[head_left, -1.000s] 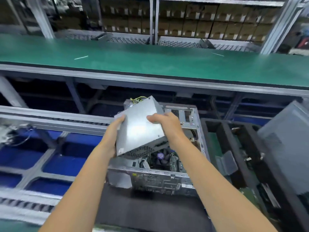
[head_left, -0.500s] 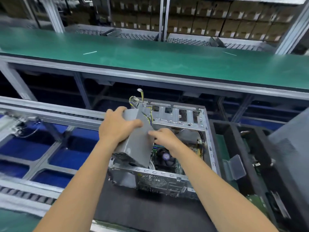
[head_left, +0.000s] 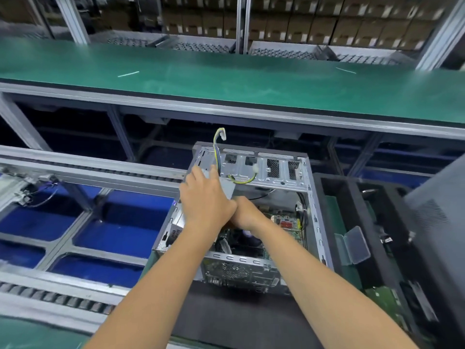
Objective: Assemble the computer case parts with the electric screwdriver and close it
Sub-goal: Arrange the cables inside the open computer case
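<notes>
The open bare-metal computer case (head_left: 289,177) lies on its side on a dark mat (head_left: 239,316), green motherboard (head_left: 284,220) exposed. The left hand (head_left: 205,200) lies flat, fingers straight, on the grey power supply box (head_left: 226,188) in its far-left corner. The right hand (head_left: 245,212) touches it; finger position cannot be told. Yellow-green wires (head_left: 217,144) stick up.

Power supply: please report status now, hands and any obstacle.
Left hand flat on power supply, right hand beside it. Unit sits in case corner. Yellow cables loose above; no screws visible.
</notes>
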